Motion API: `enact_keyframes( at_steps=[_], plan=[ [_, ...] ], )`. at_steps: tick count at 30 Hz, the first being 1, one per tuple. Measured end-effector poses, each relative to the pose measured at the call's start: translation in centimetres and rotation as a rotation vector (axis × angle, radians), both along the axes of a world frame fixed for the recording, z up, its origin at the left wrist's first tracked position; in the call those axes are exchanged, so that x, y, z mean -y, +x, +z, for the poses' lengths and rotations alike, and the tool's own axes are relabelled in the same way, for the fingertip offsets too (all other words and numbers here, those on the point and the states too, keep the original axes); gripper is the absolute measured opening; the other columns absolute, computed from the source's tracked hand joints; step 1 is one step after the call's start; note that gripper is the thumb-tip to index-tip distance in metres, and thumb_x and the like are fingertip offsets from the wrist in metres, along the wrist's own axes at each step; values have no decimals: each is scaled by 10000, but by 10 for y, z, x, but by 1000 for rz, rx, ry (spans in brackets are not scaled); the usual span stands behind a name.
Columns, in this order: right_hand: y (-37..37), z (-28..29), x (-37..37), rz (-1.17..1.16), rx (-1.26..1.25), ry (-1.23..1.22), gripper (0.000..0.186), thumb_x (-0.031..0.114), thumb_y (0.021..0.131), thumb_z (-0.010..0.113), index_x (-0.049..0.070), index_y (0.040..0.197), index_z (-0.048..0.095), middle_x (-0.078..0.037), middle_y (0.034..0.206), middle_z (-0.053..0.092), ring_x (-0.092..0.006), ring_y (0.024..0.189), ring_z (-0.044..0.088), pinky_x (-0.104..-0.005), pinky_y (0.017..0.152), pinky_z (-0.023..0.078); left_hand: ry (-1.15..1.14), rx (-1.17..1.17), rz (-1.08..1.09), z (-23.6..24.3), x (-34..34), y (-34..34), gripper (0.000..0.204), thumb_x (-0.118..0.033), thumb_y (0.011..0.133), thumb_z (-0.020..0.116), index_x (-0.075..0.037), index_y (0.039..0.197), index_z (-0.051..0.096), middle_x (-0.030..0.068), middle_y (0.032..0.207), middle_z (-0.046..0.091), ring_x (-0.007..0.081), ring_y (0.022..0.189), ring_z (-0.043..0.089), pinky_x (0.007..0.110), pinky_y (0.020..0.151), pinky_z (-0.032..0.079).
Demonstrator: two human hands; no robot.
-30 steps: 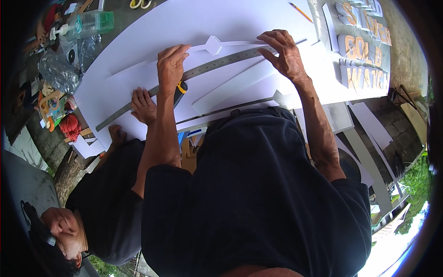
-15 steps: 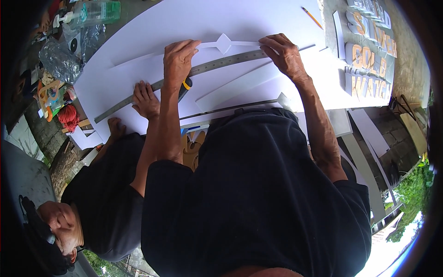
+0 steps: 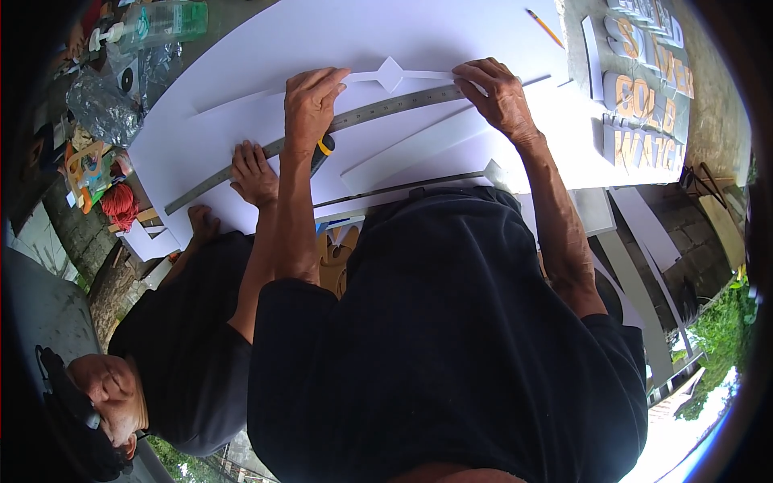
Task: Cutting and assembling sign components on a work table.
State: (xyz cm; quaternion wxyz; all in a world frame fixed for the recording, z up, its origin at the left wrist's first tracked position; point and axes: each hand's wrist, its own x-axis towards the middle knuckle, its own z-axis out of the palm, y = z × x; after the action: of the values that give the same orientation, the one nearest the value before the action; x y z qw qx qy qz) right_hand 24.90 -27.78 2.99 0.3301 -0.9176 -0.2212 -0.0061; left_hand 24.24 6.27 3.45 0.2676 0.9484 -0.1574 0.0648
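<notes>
My left hand (image 3: pixel 310 105) and my right hand (image 3: pixel 491 97) pinch a narrow white strip (image 3: pixel 427 76) at either side of a white diamond-shaped piece (image 3: pixel 390 74) on it. Both rest over a large white board (image 3: pixel 266 48). Below the strip lies a long steel ruler (image 3: pixel 374 113), passing under my left wrist. A yellow-and-black tool (image 3: pixel 324 147), partly hidden by that wrist, lies beside the ruler. A co-worker's hand (image 3: pixel 254 173) is spread on the ruler's left part, and their other hand (image 3: pixel 203 221) is at the board's edge.
A pencil (image 3: pixel 543 26) and cut-out letters (image 3: pixel 644 97) are at the right. Pump bottle (image 3: pixel 161 22), crumpled plastic (image 3: pixel 113 101) and red cord (image 3: pixel 121 205) crowd the left. A co-worker (image 3: pixel 177 338) leans in from lower left. White offcuts (image 3: pixel 644 225) lie beyond the board's lower right.
The whole view has shifted slightly since a second ago. My hands keep the same grip on the strip, with little visible movement over the last half second.
</notes>
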Motion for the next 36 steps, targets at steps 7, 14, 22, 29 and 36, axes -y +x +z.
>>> enact_keyframes(
  at_steps=[7, 14, 22, 29, 36],
  plan=[
    [0, 10, -10, -1, 65, -99, 329, 266, 886, 765, 103, 1165, 707, -73, 1109, 715, -246, 1042, 653, -407, 975, 519, 2, 38, 11, -2, 1, -2, 257, -80, 848, 758, -153, 1094, 782, 23, 1025, 757, 210, 1007, 671, 356, 965, 448],
    [3, 11, -67, 4, 34, -80, 530, 367, 858, 788, 122, 1300, 627, -107, 1199, 667, -281, 1111, 617, -396, 1017, 510, -14, 66, 14, -6, 0, -2, 259, -76, 831, 767, -152, 1078, 784, 14, 1013, 755, 205, 991, 669, 355, 957, 450],
    [11, 11, -63, 76, 105, -141, 408, 216, 873, 776, 98, 1235, 630, -101, 1124, 695, -274, 1054, 651, -424, 900, 544, -61, 90, 14, -6, 3, 1, 245, -50, 834, 748, -146, 1057, 776, -6, 971, 744, 190, 960, 666, 352, 957, 439],
    [26, 8, -57, 76, -162, 53, 277, 75, 898, 721, 74, 1149, 604, -129, 1066, 726, -308, 1009, 723, -403, 895, 599, -79, 63, -34, 6, -2, 15, 261, -12, 846, 719, -120, 1077, 773, 22, 943, 742, 224, 888, 679, 361, 864, 495],
    [99, 7, -41, 308, -849, 283, 265, 138, 830, 769, 18, 1061, 719, -160, 962, 756, -280, 918, 727, -423, 880, 585, -244, -737, -57, 18, -9, 46, 560, -113, 852, 757, -175, 1393, 623, 151, 1115, 725, 284, 1039, 691, 400, 955, 532]
  ],
)
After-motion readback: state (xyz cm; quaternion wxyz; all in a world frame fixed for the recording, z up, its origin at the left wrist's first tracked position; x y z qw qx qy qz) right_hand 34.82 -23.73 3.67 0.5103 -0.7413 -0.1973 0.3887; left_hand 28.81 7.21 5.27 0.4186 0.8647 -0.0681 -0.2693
